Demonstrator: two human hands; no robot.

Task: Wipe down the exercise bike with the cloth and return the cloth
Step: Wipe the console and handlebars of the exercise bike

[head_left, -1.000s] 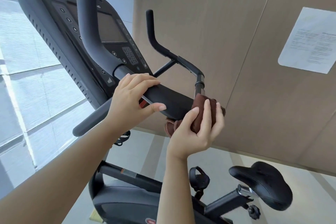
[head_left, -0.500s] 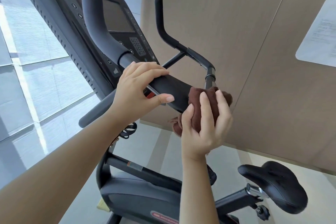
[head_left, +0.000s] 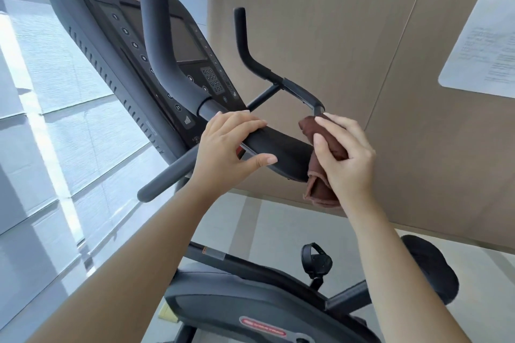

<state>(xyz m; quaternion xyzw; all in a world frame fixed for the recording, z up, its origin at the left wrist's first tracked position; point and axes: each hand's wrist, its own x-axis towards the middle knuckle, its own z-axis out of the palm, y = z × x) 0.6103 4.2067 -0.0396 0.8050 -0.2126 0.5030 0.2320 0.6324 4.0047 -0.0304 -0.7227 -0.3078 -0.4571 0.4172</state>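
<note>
A brown cloth (head_left: pixel 320 188), folded into a thick wad, was pressed against the far end of the padded handlebar rest (head_left: pixel 278 152) of the exercise bike (head_left: pixel 237 301). The person's right hand (head_left: pixel 348 159) gripped the cloth, fingers and thumb curled round it, while a loose fold hung below the palm. The left hand (head_left: pixel 223 147) held the same pad nearer the console (head_left: pixel 186 44), fingers draped over the top and the thumb hooked beneath, apparently to brace the bar.

The cloth looked soft, light and limp. It would likely handle best bunched in the palm, as here, so that the hanging edge does not trail or snag on the bar joints. The pad and the tubing beside it appeared firm and rigid, able to take a hard rub.

Below the arms, a strapped pedal (head_left: pixel 316 259) and the dark saddle (head_left: pixel 434 270) stood over a pale tiled floor (head_left: pixel 264 225). Tan wood panelling (head_left: pixel 334 22) rose behind the bike and carried a white printed sheet (head_left: pixel 482 44), its text too small to read. Pale blinds (head_left: pixel 55 92) covered a bright window on the left.
</note>
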